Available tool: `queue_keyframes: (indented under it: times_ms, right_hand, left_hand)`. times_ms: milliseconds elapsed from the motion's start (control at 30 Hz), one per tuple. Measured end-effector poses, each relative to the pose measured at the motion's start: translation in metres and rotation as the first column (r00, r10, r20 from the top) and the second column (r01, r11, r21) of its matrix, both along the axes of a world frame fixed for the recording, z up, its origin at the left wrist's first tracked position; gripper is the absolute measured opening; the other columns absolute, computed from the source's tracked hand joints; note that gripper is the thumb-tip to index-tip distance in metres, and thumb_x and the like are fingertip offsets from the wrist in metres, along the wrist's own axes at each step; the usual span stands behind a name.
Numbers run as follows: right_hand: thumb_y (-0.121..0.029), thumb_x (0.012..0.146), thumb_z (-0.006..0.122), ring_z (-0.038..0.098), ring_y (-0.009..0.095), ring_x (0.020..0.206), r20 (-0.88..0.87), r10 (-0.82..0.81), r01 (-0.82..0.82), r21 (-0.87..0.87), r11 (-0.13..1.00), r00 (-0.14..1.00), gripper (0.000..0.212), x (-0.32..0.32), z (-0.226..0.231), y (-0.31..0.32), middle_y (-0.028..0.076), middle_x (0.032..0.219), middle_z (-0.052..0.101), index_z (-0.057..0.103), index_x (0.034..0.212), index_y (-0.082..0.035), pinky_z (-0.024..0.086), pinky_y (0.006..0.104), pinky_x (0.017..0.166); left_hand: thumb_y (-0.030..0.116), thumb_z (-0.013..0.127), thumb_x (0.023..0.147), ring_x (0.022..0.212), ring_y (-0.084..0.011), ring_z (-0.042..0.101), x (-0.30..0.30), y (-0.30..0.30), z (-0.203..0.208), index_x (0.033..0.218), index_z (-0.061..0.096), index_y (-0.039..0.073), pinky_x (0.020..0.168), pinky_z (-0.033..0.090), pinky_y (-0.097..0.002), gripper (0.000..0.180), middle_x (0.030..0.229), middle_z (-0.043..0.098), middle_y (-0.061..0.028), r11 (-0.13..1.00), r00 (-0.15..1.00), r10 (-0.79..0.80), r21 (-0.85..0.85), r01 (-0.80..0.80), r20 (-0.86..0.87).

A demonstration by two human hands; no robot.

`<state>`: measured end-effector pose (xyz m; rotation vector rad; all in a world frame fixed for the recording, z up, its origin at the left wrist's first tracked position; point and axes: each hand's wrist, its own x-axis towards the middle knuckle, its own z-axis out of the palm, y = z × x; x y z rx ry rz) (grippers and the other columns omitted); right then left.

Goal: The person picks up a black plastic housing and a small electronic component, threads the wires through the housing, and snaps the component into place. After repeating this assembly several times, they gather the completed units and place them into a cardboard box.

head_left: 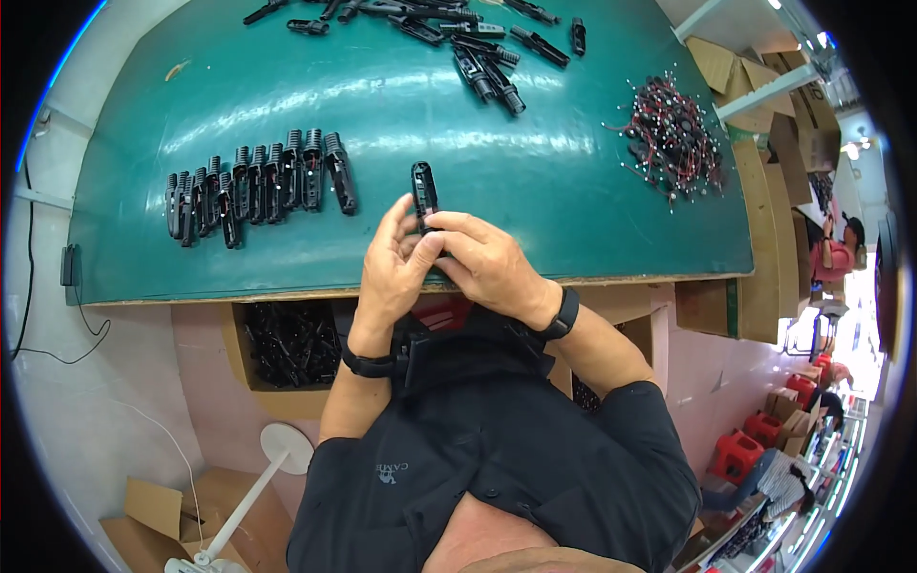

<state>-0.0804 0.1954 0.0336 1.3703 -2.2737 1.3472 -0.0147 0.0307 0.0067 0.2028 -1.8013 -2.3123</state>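
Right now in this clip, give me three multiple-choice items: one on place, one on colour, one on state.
1. Where is the neat row of black parts?
A. left of the hands
B. right of them
C. on the floor

2. The table mat is
A. red
B. green
C. white

3. The black part at the table edge is
A. lying free
B. held in both hands
C. boxed

Answers:
1 A, the row lies left of the left hand.
2 B, green surface.
3 B, the left hand and right hand both clasp it.
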Motion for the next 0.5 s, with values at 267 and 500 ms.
queue_keyframes:
  times_ms: [267,500]
  right_hand:
    - [0.004,0.079,0.081,0.071,0.035,0.117,0.0,0.129,-0.128,-0.028,0.991,0.992,0.038,0.001,0.001,0.033,0.016,0.136,0.069,0.072,0.115,-0.004,0.06,0.0429,0.096]
    - [0.0,0.079,0.084,0.071,0.034,0.116,0.043,-0.043,0.05,-0.165,0.985,0.998,0.044,0.005,0.0,0.034,0.017,0.134,0.069,0.071,0.121,-0.004,0.061,0.0414,0.095]
  left_hand:
    - [0.011,0.064,0.108,0.114,-0.0178,0.068,-0.005,0.006,-0.004,0.162,0.032,-0.002,0.097,0.056,-0.028,0.063,0.136,0.066,-0.0176,0.97,0.994,-0.097,0.227,0.085,0.042]
    - [0.002,0.062,0.106,0.114,-0.0185,0.066,-0.003,0.016,0.004,0.166,0.025,0.007,0.093,0.057,-0.0273,0.071,0.134,0.062,-0.0112,0.95,0.989,-0.144,0.278,0.144,-0.02]
